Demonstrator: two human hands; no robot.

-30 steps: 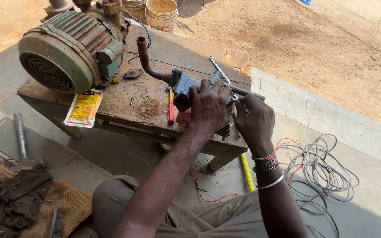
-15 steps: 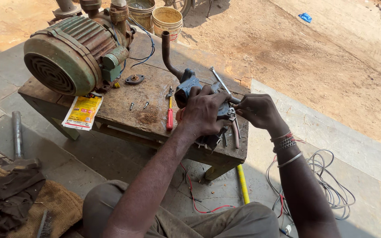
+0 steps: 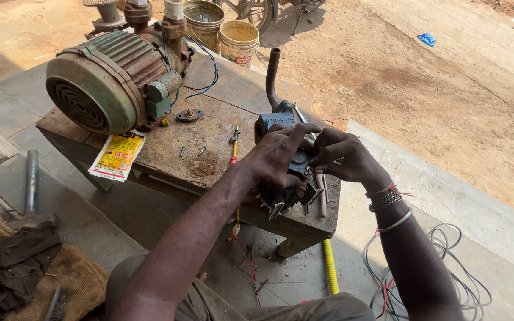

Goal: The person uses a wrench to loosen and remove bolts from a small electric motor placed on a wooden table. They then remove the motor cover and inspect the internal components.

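The left hand (image 3: 278,157) is clasping the small dark pump (image 3: 287,178) at the tabletop's (image 3: 209,137) right near end, while the right hand (image 3: 343,156) is pinching a thin wire (image 3: 335,160) there; two screws (image 3: 191,151) are lying loose nearby, reassembly unfinished.

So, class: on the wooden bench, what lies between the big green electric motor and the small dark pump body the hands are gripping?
In the head view: a round metal flange, two loose screws and a yellow-handled screwdriver on the worn wooden bench.
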